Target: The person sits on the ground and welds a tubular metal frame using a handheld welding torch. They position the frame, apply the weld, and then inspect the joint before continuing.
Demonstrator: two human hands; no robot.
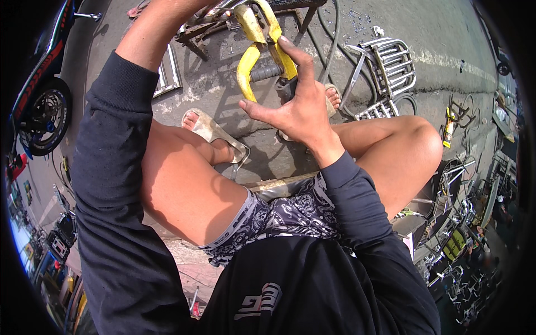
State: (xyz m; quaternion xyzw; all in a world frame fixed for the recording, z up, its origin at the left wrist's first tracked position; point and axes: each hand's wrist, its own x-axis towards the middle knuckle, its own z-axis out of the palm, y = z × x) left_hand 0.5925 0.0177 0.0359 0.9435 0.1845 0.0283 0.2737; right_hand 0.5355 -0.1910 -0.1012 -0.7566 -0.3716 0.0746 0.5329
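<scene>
My right hand is closed on a yellow spring clamp. The thumb lies by the end of one handle, and the index finger runs along the other handle. A grey coil spring sits between the handles. A dark piece, perhaps a cable end, shows by my palm. The clamp's curved jaws point toward the top edge, near some metal bars. My left forearm rises to the top edge; the hand itself lies beyond the picture.
A low metal stand is just ahead. Dark cables run over the ground beside a silver tube rack. A motorcycle wheel stands at the left. Several metal parts are piled at the right. My sandalled feet are below the clamp.
</scene>
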